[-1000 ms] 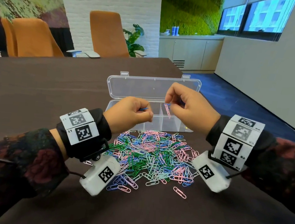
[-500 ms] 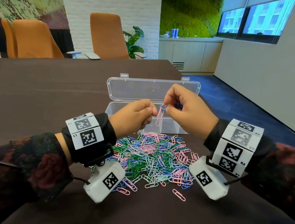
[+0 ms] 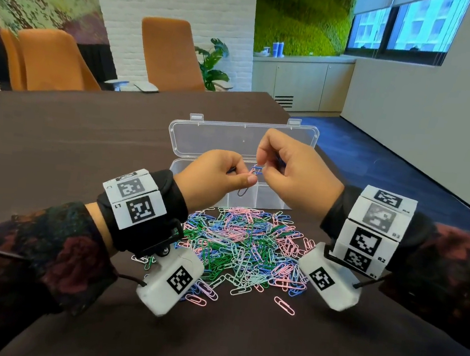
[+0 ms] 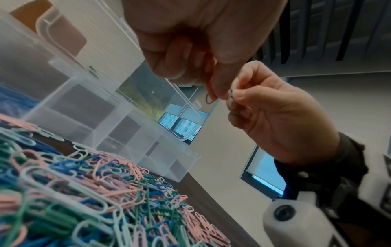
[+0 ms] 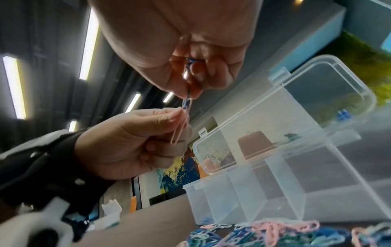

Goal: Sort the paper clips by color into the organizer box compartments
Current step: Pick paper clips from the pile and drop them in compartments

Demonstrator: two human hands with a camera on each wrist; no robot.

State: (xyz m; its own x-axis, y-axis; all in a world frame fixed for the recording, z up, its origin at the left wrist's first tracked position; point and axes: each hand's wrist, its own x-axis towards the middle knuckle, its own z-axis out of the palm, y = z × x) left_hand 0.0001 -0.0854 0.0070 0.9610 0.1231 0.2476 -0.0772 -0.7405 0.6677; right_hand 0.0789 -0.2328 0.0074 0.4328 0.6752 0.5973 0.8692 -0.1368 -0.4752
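Note:
My left hand (image 3: 244, 177) and right hand (image 3: 262, 166) meet in the air in front of the clear organizer box (image 3: 272, 199), above the mixed pile of paper clips (image 3: 243, 246). The left thumb and finger pinch a pink clip (image 3: 243, 191) that hangs down. The right fingertips pinch a blue clip (image 3: 256, 169) that touches the pink one. In the right wrist view, the blue clip (image 5: 188, 96) overlaps the top of the pink clip (image 5: 180, 127); whether they are hooked together is unclear. The box's lid (image 3: 244, 140) stands open behind.
The pile of pink, blue, green and pale clips spreads across the dark table (image 3: 56, 143) between my wrists, with a stray pink clip (image 3: 284, 305) nearer me. Some blue clips (image 5: 206, 219) lie in the box's left end compartment. Orange chairs (image 3: 169, 53) stand beyond the table.
My hands, apart a second ago, have come together and risen slightly. The pink clip that hung from the right fingers now hangs from the left thumb and finger.

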